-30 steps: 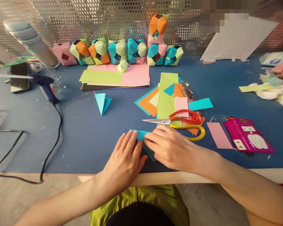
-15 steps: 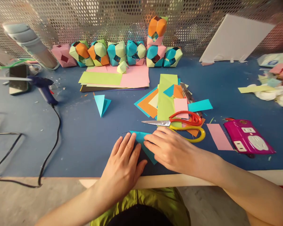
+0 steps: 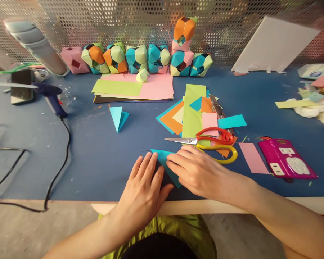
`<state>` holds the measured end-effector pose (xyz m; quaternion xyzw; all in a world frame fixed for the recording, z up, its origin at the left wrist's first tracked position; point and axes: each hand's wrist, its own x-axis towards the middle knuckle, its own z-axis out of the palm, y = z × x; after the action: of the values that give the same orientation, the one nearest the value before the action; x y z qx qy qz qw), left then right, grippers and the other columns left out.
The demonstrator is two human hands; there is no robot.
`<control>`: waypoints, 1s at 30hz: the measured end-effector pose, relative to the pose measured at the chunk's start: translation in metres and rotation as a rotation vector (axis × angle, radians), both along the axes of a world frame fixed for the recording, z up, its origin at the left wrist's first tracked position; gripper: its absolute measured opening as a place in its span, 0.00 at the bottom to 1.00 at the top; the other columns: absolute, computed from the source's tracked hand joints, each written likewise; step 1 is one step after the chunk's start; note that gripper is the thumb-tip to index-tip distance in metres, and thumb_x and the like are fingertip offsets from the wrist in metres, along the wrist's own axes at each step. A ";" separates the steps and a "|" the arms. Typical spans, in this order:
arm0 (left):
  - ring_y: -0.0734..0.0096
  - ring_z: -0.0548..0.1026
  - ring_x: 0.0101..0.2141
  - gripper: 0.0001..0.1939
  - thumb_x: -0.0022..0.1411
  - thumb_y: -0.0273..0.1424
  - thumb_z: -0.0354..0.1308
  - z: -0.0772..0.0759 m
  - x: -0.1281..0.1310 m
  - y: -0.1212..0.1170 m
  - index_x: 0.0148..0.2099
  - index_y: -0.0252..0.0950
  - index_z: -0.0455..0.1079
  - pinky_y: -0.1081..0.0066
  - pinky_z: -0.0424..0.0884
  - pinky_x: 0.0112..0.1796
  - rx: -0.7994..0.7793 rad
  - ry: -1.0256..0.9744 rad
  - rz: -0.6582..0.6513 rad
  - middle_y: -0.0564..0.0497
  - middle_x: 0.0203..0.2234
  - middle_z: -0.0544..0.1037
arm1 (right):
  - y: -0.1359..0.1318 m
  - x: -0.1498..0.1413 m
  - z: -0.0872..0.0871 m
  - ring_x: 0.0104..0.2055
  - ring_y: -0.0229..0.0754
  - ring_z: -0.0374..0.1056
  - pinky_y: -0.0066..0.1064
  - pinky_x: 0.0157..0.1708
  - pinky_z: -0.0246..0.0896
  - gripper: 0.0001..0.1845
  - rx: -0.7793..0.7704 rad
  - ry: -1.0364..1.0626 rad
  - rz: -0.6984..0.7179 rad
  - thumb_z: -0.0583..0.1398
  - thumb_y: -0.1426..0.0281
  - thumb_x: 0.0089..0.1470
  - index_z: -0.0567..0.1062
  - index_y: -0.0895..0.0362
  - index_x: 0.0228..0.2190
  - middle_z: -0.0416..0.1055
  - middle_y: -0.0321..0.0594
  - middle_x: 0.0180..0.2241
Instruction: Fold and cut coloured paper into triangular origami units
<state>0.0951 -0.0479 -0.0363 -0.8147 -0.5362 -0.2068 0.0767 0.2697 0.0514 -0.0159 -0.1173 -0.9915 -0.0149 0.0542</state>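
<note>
A folded blue paper triangle [image 3: 170, 172] lies flat on the blue tabletop, partly hidden under both hands. My left hand [image 3: 145, 183] rests flat on its left side, fingers stretched out and thumb pointing right. From the right, my right hand [image 3: 196, 169] bends over the paper, its fingers closed together and their tips pressing it down. Just beyond the right hand are scissors [image 3: 190, 141] with one red and one yellow handle, blades pointing left. Farther left stands a folded light-blue paper piece [image 3: 116, 118].
Several folded paper balls [image 3: 136, 57] line the back, behind stacked paper sheets [image 3: 158, 86]. Paper pieces [image 3: 193, 122] lie beyond the scissors. At left are a glue gun [image 3: 51, 97] with its black cord, a phone [image 3: 22, 84] and a bottle [image 3: 37, 46]; at right, a magenta power strip [image 3: 286, 158].
The view has shifted slightly, so the table's things sit a little farther right. My left thumb has slid slightly right; both hands remain on the blue paper triangle.
</note>
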 end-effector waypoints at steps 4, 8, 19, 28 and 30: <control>0.42 0.72 0.53 0.15 0.65 0.33 0.53 0.000 0.000 0.000 0.45 0.24 0.72 0.47 0.73 0.49 -0.017 0.013 0.006 0.27 0.51 0.73 | 0.000 0.001 0.004 0.31 0.43 0.57 0.37 0.37 0.49 0.09 -0.012 -0.007 0.004 0.52 0.78 0.57 0.71 0.59 0.30 0.66 0.40 0.30; 0.42 0.71 0.53 0.15 0.65 0.32 0.53 -0.002 -0.001 0.000 0.45 0.24 0.71 0.47 0.72 0.50 -0.021 0.011 0.007 0.27 0.51 0.73 | 0.000 0.001 0.003 0.31 0.43 0.57 0.37 0.38 0.50 0.09 -0.016 -0.006 -0.005 0.53 0.78 0.57 0.72 0.60 0.31 0.66 0.40 0.30; 0.46 0.73 0.50 0.15 0.66 0.31 0.53 -0.002 -0.005 0.013 0.50 0.28 0.71 0.44 0.67 0.51 -0.021 0.104 0.054 0.38 0.46 0.77 | 0.000 0.003 0.012 0.34 0.44 0.60 0.39 0.38 0.51 0.10 -0.040 -0.127 0.046 0.52 0.77 0.58 0.73 0.61 0.33 0.69 0.43 0.32; 0.50 0.72 0.49 0.11 0.65 0.32 0.53 -0.003 -0.005 0.018 0.46 0.30 0.70 0.47 0.67 0.51 -0.059 0.005 0.093 0.38 0.43 0.75 | -0.003 0.007 0.016 0.34 0.44 0.59 0.39 0.40 0.51 0.09 -0.091 -0.115 0.028 0.54 0.77 0.57 0.74 0.60 0.30 0.69 0.42 0.32; 0.51 0.71 0.50 0.12 0.65 0.33 0.54 -0.004 -0.007 0.018 0.47 0.31 0.69 0.48 0.67 0.51 -0.090 -0.032 0.091 0.38 0.45 0.75 | -0.003 0.009 0.014 0.36 0.45 0.59 0.39 0.40 0.51 0.08 -0.109 -0.093 0.005 0.55 0.76 0.58 0.74 0.60 0.32 0.68 0.42 0.33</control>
<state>0.0884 -0.0302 -0.0407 -0.7887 -0.5827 -0.1917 0.0406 0.2785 0.0486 -0.0016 -0.1167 -0.9926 0.0339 0.0017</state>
